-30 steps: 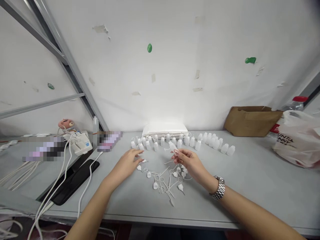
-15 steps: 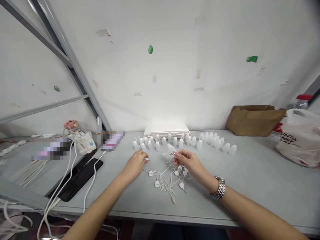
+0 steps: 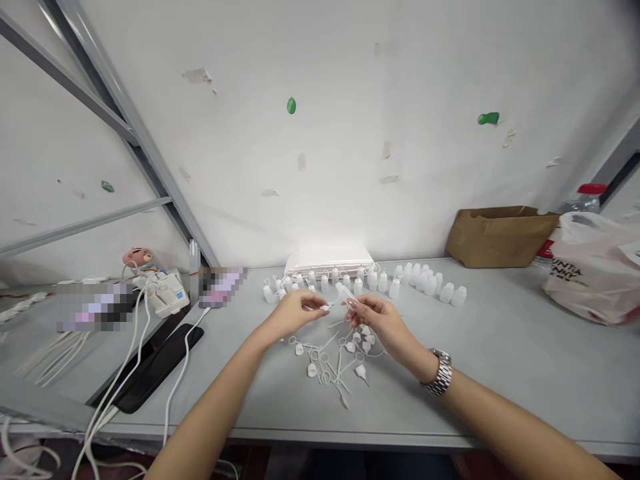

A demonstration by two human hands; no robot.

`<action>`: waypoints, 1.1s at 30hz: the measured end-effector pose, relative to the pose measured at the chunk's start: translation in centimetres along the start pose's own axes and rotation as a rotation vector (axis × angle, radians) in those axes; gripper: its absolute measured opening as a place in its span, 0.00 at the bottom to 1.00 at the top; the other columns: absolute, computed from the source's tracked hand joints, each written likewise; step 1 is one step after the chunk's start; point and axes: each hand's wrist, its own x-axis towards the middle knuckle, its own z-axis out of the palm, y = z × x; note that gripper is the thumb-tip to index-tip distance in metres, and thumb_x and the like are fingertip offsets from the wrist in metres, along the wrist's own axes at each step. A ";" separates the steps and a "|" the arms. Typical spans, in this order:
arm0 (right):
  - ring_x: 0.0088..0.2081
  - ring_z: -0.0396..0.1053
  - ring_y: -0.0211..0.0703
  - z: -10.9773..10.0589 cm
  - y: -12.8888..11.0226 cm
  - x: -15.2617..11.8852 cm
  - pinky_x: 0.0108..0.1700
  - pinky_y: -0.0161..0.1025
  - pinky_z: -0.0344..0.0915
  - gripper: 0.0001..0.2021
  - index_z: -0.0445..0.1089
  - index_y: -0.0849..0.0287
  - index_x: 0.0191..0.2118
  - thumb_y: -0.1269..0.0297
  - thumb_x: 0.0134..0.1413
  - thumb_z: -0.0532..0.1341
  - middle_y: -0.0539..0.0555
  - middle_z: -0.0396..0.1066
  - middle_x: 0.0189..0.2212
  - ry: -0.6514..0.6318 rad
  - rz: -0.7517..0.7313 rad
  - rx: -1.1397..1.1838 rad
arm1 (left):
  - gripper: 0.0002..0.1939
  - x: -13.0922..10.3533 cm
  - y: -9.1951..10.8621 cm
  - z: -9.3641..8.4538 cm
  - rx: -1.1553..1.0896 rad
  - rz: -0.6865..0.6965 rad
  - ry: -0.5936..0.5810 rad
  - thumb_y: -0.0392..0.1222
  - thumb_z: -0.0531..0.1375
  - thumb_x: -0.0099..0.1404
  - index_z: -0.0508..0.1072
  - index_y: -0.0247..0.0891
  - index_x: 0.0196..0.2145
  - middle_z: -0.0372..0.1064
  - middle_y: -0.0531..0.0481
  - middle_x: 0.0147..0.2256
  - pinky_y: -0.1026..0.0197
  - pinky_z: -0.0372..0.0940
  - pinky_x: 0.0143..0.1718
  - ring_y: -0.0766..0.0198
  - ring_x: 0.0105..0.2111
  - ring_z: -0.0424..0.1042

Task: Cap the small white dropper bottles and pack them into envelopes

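Observation:
My right hand (image 3: 374, 319) pinches a small translucent squeeze bottle (image 3: 344, 292), tilted, with a thin white strap hanging off its left side. Close by on the left, my left hand (image 3: 296, 312) has its fingertips closed on a small white cap (image 3: 325, 308); a gap separates the hands. Below them on the table lie loose white ring straps (image 3: 325, 360) and several white needle-tipped caps (image 3: 361, 372). Behind the hands stand several small bottles with caps and straps (image 3: 383, 281). Farther right is a group of bottles without tips (image 3: 429, 283).
A white packet (image 3: 330, 257) lies against the wall. At the right are a brown paper box (image 3: 500, 240) and a white plastic bag (image 3: 593, 267). On the left, a black phone-like slab (image 3: 160, 370), white cables (image 3: 186, 360) and a white power strip (image 3: 167, 295) occupy the grey table (image 3: 450, 373).
My left hand has moved right and slightly up, bringing the cap close to the bottle. My right hand keeps its hold on the bottle. The whole view has shifted slightly.

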 end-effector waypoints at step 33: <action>0.24 0.68 0.39 1.0 2.4 -0.3 0.28 0.36 0.61 0.17 0.67 0.59 0.29 0.47 0.49 0.60 0.49 0.69 0.23 -0.061 0.010 -0.331 | 0.13 -0.4 -0.1 2.6 -1.070 -0.194 0.041 0.37 0.68 0.50 0.78 0.35 0.36 0.72 0.49 0.28 0.61 0.61 0.43 0.66 0.33 0.70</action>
